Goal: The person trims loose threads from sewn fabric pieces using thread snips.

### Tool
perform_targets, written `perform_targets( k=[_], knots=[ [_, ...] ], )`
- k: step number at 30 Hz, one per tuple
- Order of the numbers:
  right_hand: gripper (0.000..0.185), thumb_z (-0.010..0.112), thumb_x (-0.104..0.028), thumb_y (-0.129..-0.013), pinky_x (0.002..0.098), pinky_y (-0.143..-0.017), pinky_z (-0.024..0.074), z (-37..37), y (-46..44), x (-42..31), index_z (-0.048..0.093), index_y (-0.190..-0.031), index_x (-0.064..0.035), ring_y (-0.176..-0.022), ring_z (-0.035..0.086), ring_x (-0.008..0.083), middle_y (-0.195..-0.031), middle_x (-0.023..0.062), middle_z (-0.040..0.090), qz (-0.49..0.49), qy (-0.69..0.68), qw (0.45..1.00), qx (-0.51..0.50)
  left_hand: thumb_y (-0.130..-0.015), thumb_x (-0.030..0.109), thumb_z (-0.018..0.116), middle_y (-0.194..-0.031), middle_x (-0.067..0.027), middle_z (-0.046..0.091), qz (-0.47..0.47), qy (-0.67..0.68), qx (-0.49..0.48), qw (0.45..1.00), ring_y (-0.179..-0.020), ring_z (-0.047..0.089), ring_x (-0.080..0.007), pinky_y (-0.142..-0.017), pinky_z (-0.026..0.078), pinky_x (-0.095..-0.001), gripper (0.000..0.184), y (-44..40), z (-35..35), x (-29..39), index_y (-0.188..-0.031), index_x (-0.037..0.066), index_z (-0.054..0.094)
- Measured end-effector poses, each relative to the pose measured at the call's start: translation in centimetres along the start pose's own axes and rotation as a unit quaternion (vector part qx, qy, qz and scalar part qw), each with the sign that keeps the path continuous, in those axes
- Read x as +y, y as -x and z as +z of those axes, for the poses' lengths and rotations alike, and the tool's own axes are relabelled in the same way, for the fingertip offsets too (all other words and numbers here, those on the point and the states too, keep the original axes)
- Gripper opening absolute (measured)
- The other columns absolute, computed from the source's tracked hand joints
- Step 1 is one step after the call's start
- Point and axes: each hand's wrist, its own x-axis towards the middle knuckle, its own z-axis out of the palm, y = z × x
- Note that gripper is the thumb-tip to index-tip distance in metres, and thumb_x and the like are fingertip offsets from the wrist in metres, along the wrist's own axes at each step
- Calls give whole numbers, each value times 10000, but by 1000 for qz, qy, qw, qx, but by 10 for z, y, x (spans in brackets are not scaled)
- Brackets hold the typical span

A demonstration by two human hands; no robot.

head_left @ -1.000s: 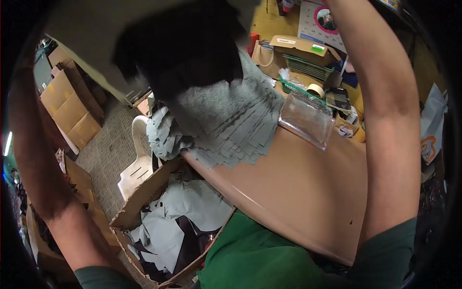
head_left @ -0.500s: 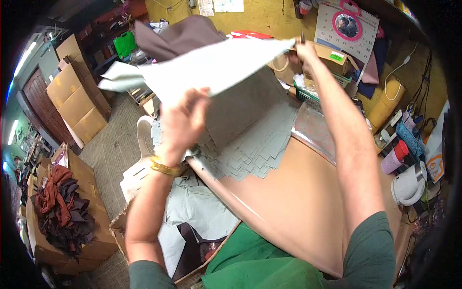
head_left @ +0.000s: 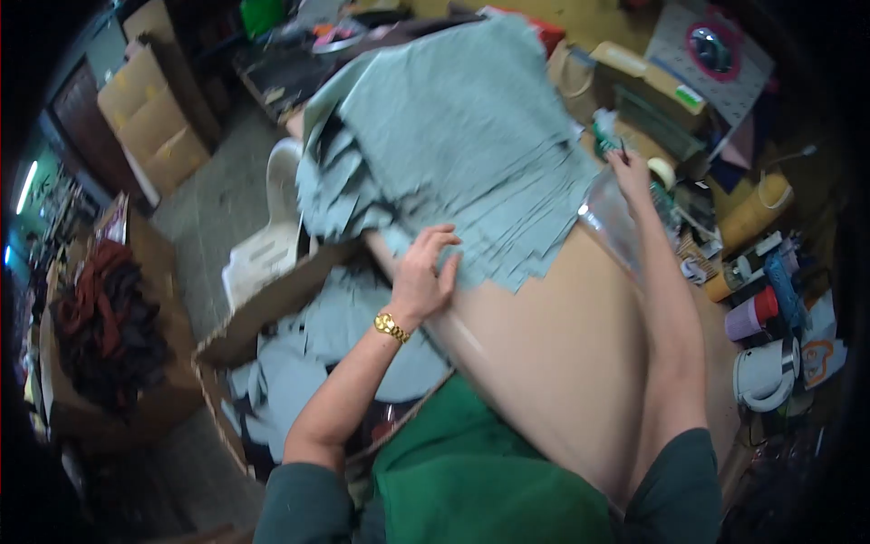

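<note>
Pale blue-green sheets point(head_left: 453, 100), perhaps leather or fabric, lie in a fanned stack on the far part of the tan tabletop, their front corners stepped. My left hand point(head_left: 424, 276), a gold watch on its wrist, is beside the stack's near edge. Its fingers are loosely apart and hold nothing; whether they touch the sheets I cannot tell. To the right of the stack, my right hand point(head_left: 630, 177) is closed on a thin dark tool point(head_left: 623, 146) whose tip points up; its kind is unclear. A clear plastic sheet point(head_left: 609, 218) lies beside that hand.
A cardboard box point(head_left: 272, 304) of pale blue-green scraps stands left of the table point(head_left: 544, 363). Along the right edge are a white kettle point(head_left: 763, 376), a purple cup point(head_left: 745, 322) and small supplies. Brown and dark scraps point(head_left: 109, 317) top another box at far left.
The pale sheet lifted between both hands now lies on the stack, covering the dark grey surface. My left hand has let go and moved nearer; my right hand has moved right and lower.
</note>
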Motion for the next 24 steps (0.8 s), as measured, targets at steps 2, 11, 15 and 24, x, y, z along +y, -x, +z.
perform_targets(
  k=[2, 11, 15, 24],
  knots=[
    [253, 639, -227, -910, 349, -634, 443, -20, 82, -13, 691, -969, 13, -631, 542, 217, -759, 167, 656, -84, 73, 985, -131, -805, 7, 650, -1101, -163, 636, -41, -20, 55, 997, -1012, 621, -358, -876, 503, -403, 199, 60, -13, -44, -1000, 35, 620],
    [114, 695, -143, -880, 389, -620, 491, -53, 278, -12, 618, -887, -60, -686, 668, 291, -745, 139, 660, 0, 184, 978, -103, -820, 399, 729, -1559, -244, 265, -436, -349, -208, 803, -1439, 261, -421, -1157, 221, -571, 822, 386, -95, -157, -1461, 48, 352],
    [126, 684, -181, -885, 415, -612, 487, -48, 276, 7, 623, -891, -71, -692, 667, 322, -756, 151, 670, -21, 196, 976, -90, -795, 383, 761, -1562, -239, 246, -516, -316, -192, 773, -1463, 211, -408, -1153, 221, -593, 886, 375, -81, -160, -1485, 56, 312],
    [142, 671, -212, -882, 440, -624, 491, -47, 272, -3, 623, -886, -78, -685, 667, 326, -725, 138, 666, -34, 243, 966, -76, -741, 250, 816, -1564, -180, 283, -161, -264, -282, 908, -1442, 275, -389, -1131, 269, -598, 720, 338, -41, -134, -1387, 170, 509]
  ],
)
